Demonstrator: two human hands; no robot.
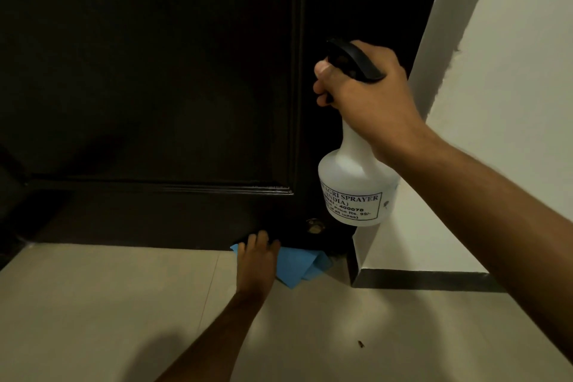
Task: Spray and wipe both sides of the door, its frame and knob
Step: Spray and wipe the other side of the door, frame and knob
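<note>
A dark brown panelled door [148,71] fills the upper left of the head view. My left hand [257,260] reaches down to the door's bottom edge and presses a blue cloth [297,267] against it with straight fingers. My right hand [366,96] grips the neck and black trigger head of a white spray bottle [353,186], held upright near the door's right edge, its nozzle pointing at the door. A small brass fitting [314,226] sits low on the door beside the cloth. The dark door frame [350,260] meets the floor just right of the cloth.
A white wall [502,102] with a dark skirting strip [434,281] stands right of the door. Beige floor tiles [108,304] spread below. A small dark speck [360,343] lies on the floor at the lower right.
</note>
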